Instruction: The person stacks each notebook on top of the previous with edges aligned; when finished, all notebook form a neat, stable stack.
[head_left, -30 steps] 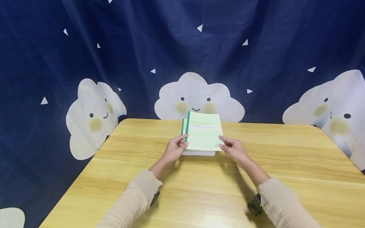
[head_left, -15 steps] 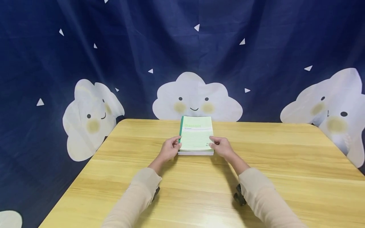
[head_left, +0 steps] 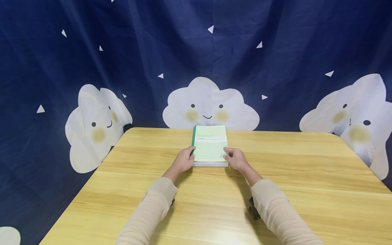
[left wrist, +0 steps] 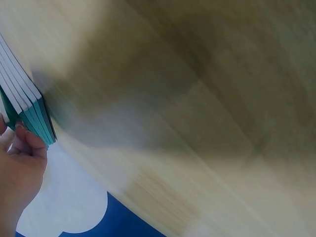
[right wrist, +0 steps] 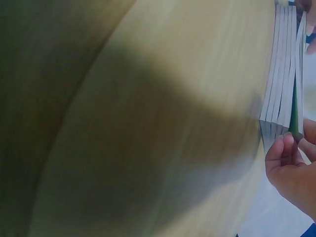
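Note:
A light green notebook with a dark green spine tops a stack of several notebooks at the table's far side. My left hand pinches the top notebook at its spine edge. On the opposite edge, near the lower corner, my right hand pinches the same notebook between thumb and fingers. In the right wrist view a narrow wedge of green shows between the top notebook and those below, so its near edge is slightly raised. Teal spines line up in the left wrist view.
The wooden table reaches back to a dark blue curtain printed with white clouds. The stack sits close to the table's far edge. A dark wrist-worn device shows beneath the right sleeve.
Both hands have brought the top notebook left and down, from above and right of the stack to lined up over it. In the last half second there is only slight movement.

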A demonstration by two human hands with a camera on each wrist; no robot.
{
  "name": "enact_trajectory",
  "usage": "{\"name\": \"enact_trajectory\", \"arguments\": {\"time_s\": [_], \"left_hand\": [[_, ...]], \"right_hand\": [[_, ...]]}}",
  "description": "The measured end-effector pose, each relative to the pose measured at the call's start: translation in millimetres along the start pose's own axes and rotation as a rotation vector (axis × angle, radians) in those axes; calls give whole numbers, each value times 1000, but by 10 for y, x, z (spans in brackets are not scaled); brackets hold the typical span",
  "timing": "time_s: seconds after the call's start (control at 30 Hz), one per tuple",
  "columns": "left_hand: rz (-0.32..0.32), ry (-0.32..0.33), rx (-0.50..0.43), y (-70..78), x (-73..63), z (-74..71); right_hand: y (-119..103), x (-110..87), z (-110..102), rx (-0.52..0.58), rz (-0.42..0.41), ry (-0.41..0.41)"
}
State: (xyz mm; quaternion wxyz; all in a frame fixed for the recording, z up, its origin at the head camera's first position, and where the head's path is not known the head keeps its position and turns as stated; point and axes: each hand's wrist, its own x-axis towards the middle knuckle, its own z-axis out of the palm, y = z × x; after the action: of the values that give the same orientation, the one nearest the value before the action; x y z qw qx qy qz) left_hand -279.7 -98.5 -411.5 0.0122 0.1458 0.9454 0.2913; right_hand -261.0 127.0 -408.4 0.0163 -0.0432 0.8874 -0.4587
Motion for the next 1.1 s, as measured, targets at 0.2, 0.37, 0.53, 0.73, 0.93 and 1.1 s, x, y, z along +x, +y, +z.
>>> {"name": "enact_trajectory", "arguments": {"time_s": [0.2,0.37,0.53,0.73,0.93,1.1], "left_hand": [[-5,-25,60,-1,-30,-2],[28,-8,98,-26,-47,12],[34,-26,127,-38,-58,8],[82,-47,233,-56,-35,26],[110,-50,297,-55,-37,43],[97,-56,270,-44,-83,39]], "right_hand": [[26,-17,27,-28,-31,-2],[43,-21,36,-46,-58,-13],[71,-7,53,-179,-152,-20],[66,-26,94,-299,-216,10],[45,-43,139,-344,-192,6],[46,-42,148,-385,-192,3]]}}
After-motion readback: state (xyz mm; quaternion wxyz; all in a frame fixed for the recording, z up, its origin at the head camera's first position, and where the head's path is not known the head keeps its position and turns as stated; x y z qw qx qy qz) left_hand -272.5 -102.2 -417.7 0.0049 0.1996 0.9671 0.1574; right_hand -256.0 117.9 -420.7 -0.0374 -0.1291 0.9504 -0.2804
